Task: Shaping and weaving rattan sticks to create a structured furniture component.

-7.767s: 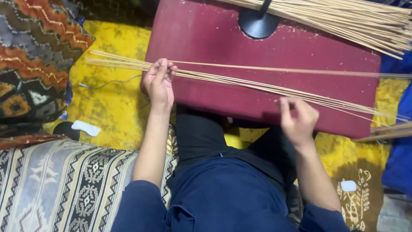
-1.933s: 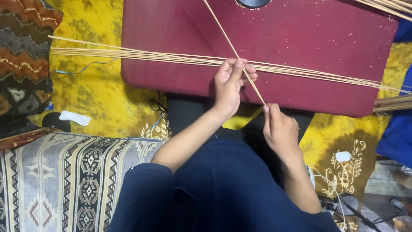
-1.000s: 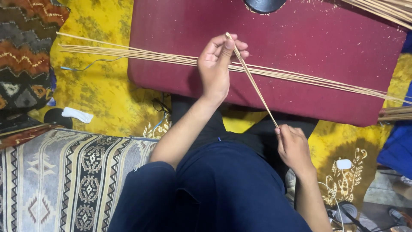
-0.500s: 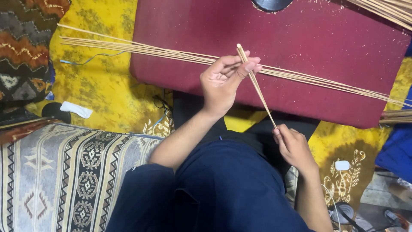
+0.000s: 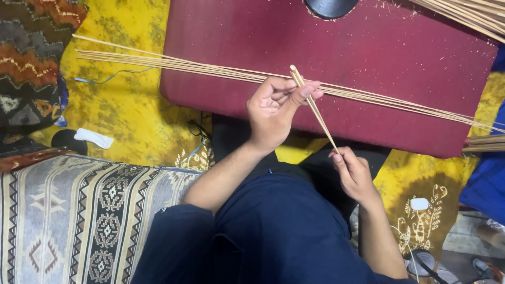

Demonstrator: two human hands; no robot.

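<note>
Board (image 5: 400,63): dark red, fills the upper centre and right of the frame, flecked with pale shavings.

Cloth (image 5: 126,115): yellow, patterned, under the board at left and lower right.

Row of sticks (image 5: 173,63): thin, pale, laid flat across the board from upper left to right edge; apparently the finished share.

Bundle (image 5: 473,13): more sticks at upper right corner, apparently not yet handled.

Left hand (image 5: 273,108): centre, fingers curled, pinching the upper end of one stick (image 5: 315,110).

Right hand (image 5: 355,173): lower centre-right, closed on the stick's lower end. The stick slants over the board's near edge, held off the row, not yet laid down.
</note>
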